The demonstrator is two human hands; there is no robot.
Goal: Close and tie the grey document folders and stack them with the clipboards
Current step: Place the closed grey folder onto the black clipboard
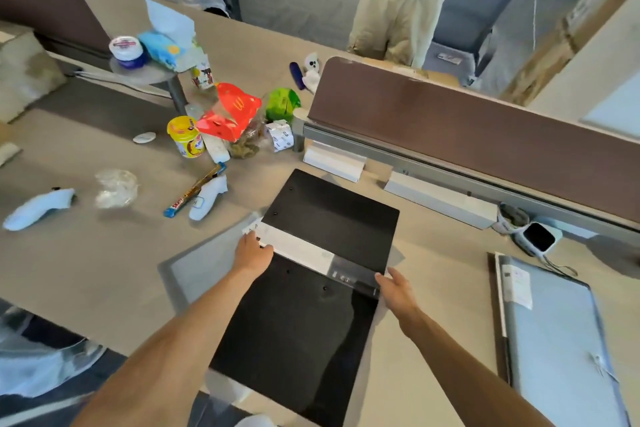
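A document folder lies spread open on the desk in front of me, showing two black panels joined by a pale spine. A grey flap sticks out from under its left side. My left hand grips the left end of the spine, fingers curled over its edge. At the spine's right end, my right hand holds it with fingers and thumb. A second grey folder lies closed at the right, with a white label and a thin tie string near its front. I cannot pick out any clipboard.
Snack clutter stands at the back left: a red carton, a yellow tub, a green bag, a candy tube and white socks. A brown divider bounds the desk behind. Two people are beyond it.
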